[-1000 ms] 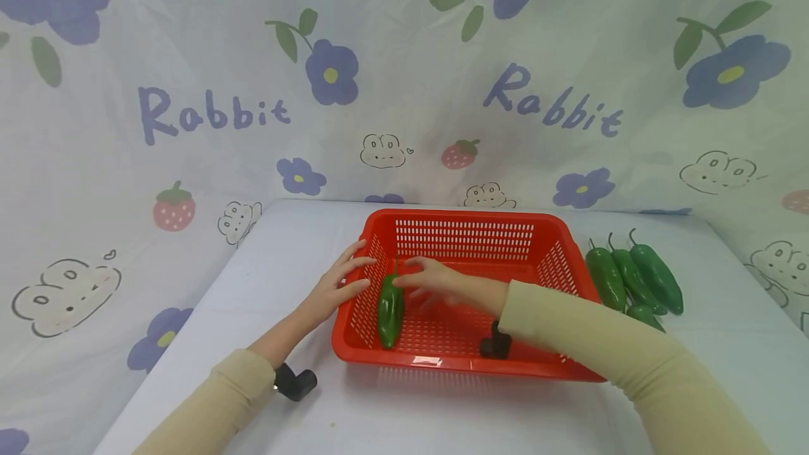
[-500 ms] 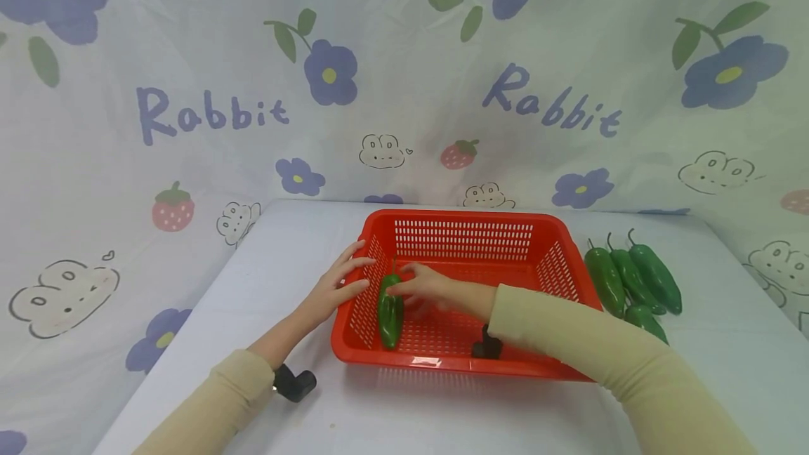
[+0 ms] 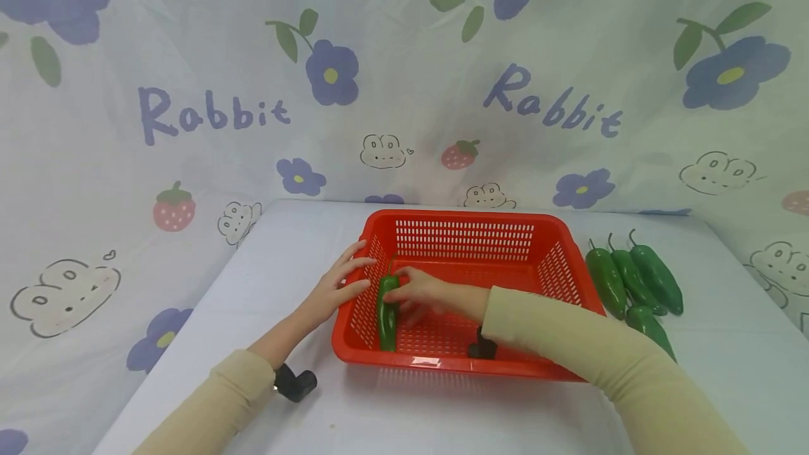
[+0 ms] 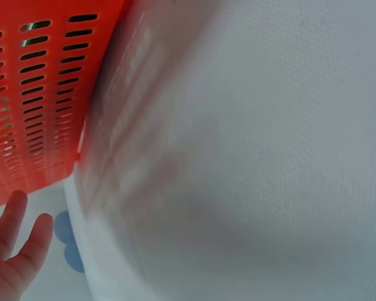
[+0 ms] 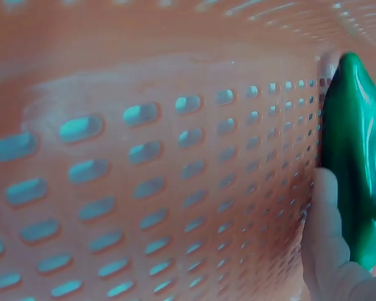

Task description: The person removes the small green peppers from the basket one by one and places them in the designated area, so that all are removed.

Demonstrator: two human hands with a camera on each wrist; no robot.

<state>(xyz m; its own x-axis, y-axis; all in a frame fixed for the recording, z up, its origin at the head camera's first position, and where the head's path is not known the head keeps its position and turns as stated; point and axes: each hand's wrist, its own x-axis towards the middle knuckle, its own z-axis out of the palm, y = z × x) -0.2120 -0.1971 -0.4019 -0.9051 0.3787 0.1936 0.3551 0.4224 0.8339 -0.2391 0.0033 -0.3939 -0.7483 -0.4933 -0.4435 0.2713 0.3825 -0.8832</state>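
A long green chili pepper [image 3: 387,325] lies along the left inner wall of a red perforated plastic basket [image 3: 468,216], its stem pointing to the back. My right hand [image 3: 426,290] reaches into the basket and grips the pepper near its stem end. In the right wrist view a finger [image 5: 328,207] presses along the side of the glossy pepper [image 5: 357,144]. Spread over the basket's left rim, my left hand [image 3: 335,283] rests with fairly straight fingers. The left wrist view shows two of its fingers [image 4: 34,248] close to the basket's outer wall [image 4: 31,113].
Several more green chili peppers [image 3: 654,276] lie on the white tabletop [image 3: 316,230], right of the basket. Black camera mounts sit at the left wrist [image 3: 296,383] and the right wrist [image 3: 483,344]. A patterned cloth [image 3: 404,69] hangs behind the table.
My right hand has moved slightly left and down onto the pepper and now grips it. The pepper has turned a little. The left hand stays on the rim.
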